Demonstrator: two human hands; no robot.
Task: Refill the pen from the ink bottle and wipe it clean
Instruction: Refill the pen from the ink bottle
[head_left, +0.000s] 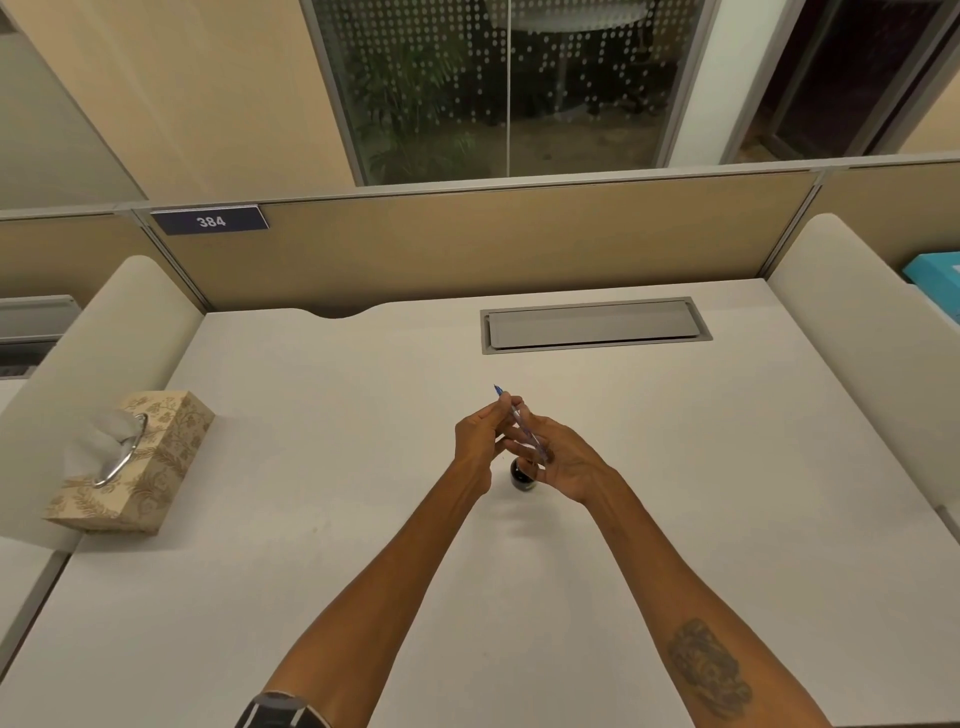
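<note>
A slim clear pen with a blue tip (511, 413) is held above the middle of the white desk (675, 467), tip pointing up and away. My left hand (475, 441) pinches its upper part near the tip. My right hand (563, 462) grips its lower end. A small dark ink bottle (521, 477) stands on the desk right below and between my hands, partly hidden by my right fingers; I cannot tell whether its cap is on.
A patterned tissue box (150, 467) with a white tissue sticking out and a metal ring sits at the desk's left edge. A grey cable hatch (595, 325) lies at the back. Padded dividers flank the desk; a teal box (935, 273) is at far right.
</note>
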